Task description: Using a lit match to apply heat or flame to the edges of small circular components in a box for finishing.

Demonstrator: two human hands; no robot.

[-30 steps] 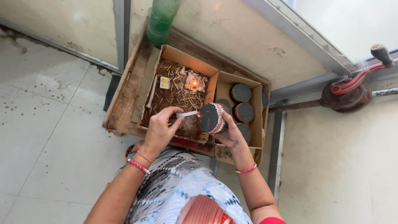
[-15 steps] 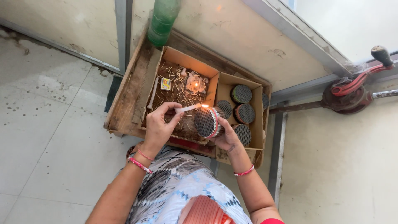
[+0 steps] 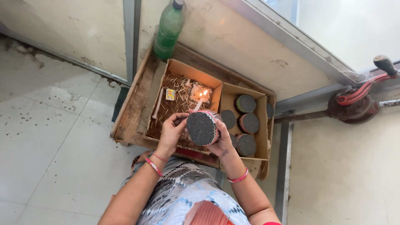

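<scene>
Head view: round bundle, dark dotted face toward camera, striped band on its rim, held up between both hands above the boxes. Right hand clenched on its right rim and lower side, grasping it. Left hand touches left rim with fingertips; fingers curled, firm grip or plain touch, cannot tell. Bundle hangs over the divide between the two cardboard boxes. Left box: loose sticks scattered over the bottom, a lit candle standing near its right wall with flame just above the bundle, small yellow packet flat among sticks, upper left part. Right box: more round dark bundles, several, packed close, some partly hidden behind the right hand. Both boxes sit side by side in a wooden tray on the floor. Green bottle upright at the tray's far left corner, against the wall. Red tool far right, well apart. Red bangles on both wrists.
</scene>
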